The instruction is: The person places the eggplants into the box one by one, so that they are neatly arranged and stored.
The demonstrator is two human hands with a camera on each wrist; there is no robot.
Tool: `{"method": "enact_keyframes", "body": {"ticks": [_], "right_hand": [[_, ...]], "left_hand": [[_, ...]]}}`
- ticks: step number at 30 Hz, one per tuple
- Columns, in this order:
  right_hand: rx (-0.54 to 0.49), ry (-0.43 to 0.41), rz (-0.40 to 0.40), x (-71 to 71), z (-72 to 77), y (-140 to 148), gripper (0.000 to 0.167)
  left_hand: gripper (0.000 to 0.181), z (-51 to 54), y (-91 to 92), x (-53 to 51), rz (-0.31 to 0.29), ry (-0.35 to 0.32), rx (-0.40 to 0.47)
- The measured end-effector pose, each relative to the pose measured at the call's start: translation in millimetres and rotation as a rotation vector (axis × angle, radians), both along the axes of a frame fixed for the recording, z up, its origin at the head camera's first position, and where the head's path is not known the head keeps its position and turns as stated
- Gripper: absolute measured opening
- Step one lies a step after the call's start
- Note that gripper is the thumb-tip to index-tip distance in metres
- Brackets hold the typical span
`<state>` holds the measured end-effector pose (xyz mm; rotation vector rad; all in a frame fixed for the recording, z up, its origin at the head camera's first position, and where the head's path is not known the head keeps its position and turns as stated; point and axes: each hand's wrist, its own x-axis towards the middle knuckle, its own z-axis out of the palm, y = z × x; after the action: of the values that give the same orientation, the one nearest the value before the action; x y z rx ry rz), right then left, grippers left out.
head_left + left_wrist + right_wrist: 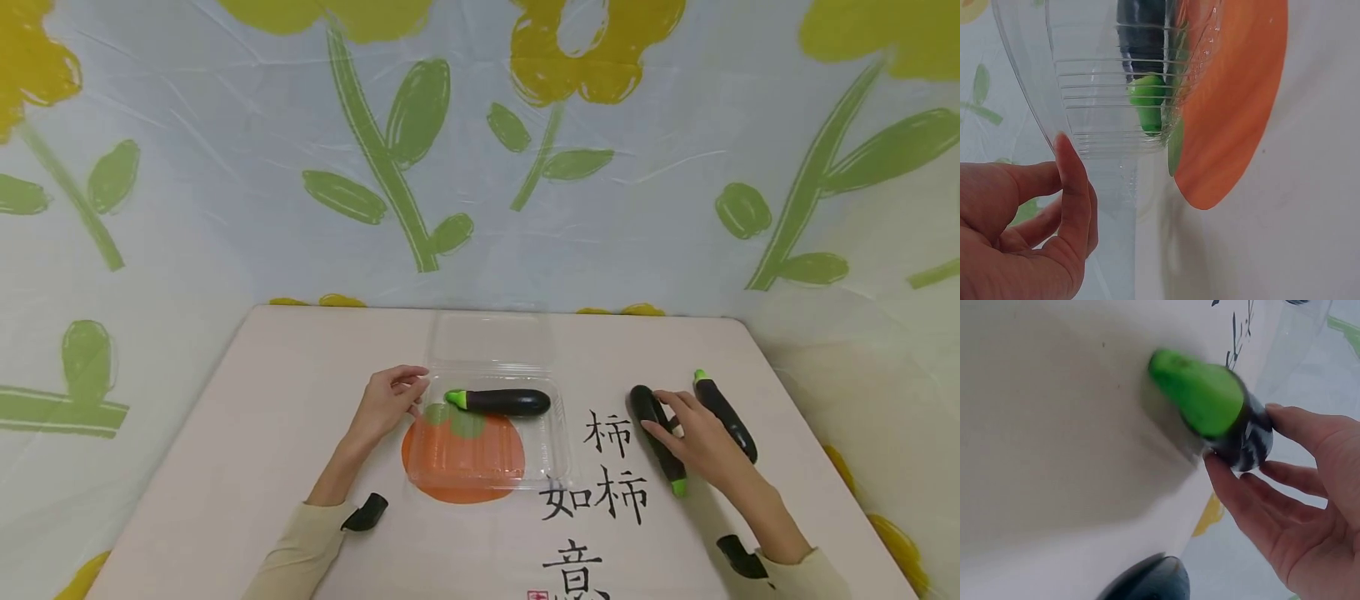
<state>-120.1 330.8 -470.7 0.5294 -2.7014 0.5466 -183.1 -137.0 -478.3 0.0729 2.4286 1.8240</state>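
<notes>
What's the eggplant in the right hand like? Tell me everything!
The eggplant is long, rounded and shiny black, with a bright green end; it looks smooth. It slants over the right part of the table, green end on the near side. The right hand grips it by its sides. Whether it's lifted is hard to tell.

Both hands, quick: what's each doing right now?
Left hand: at clear plastic container; gripping or not, can't tell.
Right hand: holding glossy black, green-stemmed eggplant.

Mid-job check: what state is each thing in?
Clear container: lid open
Boxed eggplant: lying inside, green end left
Middle eggplant: held by right hand
Rightmost eggplant: lying unheld on table
Left hand: pinching container's left edge
Right hand: gripping middle eggplant
</notes>
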Motion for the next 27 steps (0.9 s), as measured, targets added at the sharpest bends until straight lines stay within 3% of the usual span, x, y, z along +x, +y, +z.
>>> {"method": "enact_keyframes", "body": {"ticks": [5,14,21,27], "right_hand": [[-0.013,-0.017,-0.005,-1.2,0.0,-1.4,0.050],[0.040,-0.013,0.054,0.4,-0.9,3.9,0.043],[0.069,0.098,0.213,-2.2,0.5,10.0,0.048],[0.103,0.069,0.332,-1.6,3.2,18.8,0.062]], "left_hand": [[0.027,-0.4,-0.5,1.0,0.006,-0.007,-0.003],[0.027,-0.4,1.0,0.7,0.005,0.010,-0.005],[0.026,1.6,2.5,1.2,0.016,0.001,-0.012],[0.026,2.8,1.3,1.1,0.020,0.000,-0.021]]}}
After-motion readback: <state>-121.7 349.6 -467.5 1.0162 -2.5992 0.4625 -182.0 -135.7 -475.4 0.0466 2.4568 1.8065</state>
